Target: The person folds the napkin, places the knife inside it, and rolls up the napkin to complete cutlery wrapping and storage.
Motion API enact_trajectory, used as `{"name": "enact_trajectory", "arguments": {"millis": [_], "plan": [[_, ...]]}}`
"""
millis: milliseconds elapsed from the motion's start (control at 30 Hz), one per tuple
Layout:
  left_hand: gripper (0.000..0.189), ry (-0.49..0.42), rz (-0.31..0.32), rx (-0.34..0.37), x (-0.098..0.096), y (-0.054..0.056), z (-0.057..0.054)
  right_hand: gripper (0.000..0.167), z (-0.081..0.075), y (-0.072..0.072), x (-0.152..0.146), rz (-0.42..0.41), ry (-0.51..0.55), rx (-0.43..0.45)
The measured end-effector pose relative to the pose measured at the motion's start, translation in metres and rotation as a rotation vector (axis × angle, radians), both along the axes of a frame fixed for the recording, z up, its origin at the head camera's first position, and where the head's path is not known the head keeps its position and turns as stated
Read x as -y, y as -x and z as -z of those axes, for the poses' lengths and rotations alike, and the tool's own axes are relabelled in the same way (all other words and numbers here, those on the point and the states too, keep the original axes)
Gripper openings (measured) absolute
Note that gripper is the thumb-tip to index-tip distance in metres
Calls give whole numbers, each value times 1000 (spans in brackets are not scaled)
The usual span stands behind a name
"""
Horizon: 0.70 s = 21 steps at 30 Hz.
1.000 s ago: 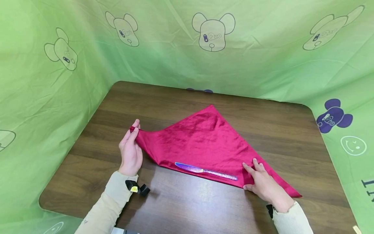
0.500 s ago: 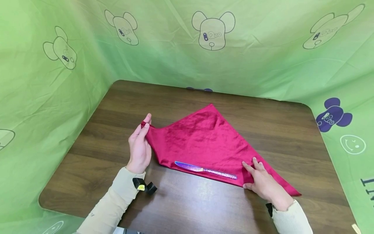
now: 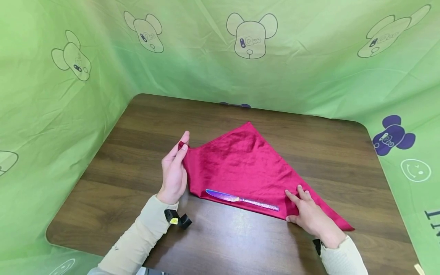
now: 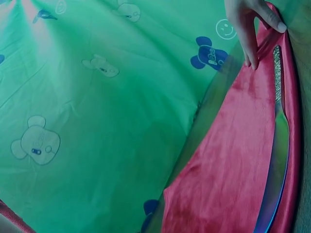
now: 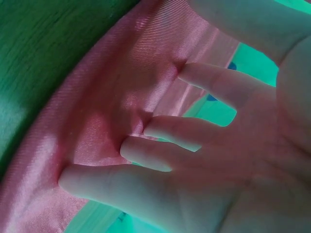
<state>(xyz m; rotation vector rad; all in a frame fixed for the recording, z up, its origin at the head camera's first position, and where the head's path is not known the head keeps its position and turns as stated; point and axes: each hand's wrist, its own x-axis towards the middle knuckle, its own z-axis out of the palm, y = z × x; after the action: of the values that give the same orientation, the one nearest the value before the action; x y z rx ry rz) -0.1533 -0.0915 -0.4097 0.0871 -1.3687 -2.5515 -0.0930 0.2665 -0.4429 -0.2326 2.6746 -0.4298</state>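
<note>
A crimson satiny cloth (image 3: 237,160), folded to a triangle, lies on the wooden table, its peak pointing away from me. My left hand (image 3: 174,173) pinches its left corner between thumb and fingers and holds it raised off the table. Near the cloth's front edge rests a table knife (image 3: 242,200) with an iridescent purple-blue blade, its tip to the left and its textured handle to the right. My right hand (image 3: 311,214) presses spread fingertips on the cloth right of the handle. In the right wrist view those fingers (image 5: 160,153) are extended against the fabric.
The brown wooden table (image 3: 113,183) has rounded corners. Green fabric curtains (image 3: 192,57) with printed bear heads stand behind it and at both sides. A black strap (image 3: 177,218) sits on my left wrist.
My left hand has moved right and slightly away from me, carrying the cloth's corner inward toward the knife. The right hand and the knife have stayed put.
</note>
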Motion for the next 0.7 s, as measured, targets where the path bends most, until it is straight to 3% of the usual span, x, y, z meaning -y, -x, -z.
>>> {"name": "enact_trajectory", "arguments": {"millis": [167,433,700], "plan": [[38,51,-1,-29,-10,0,-1,81,0,0,0,-4,1,-10],[38,160,62,-29,-26,-2,-2,81,0,-1,0,-3,5,-15],[39,211,84,-47,-43,-5,-2,82,1,-1,-1,2,19,-12]]}}
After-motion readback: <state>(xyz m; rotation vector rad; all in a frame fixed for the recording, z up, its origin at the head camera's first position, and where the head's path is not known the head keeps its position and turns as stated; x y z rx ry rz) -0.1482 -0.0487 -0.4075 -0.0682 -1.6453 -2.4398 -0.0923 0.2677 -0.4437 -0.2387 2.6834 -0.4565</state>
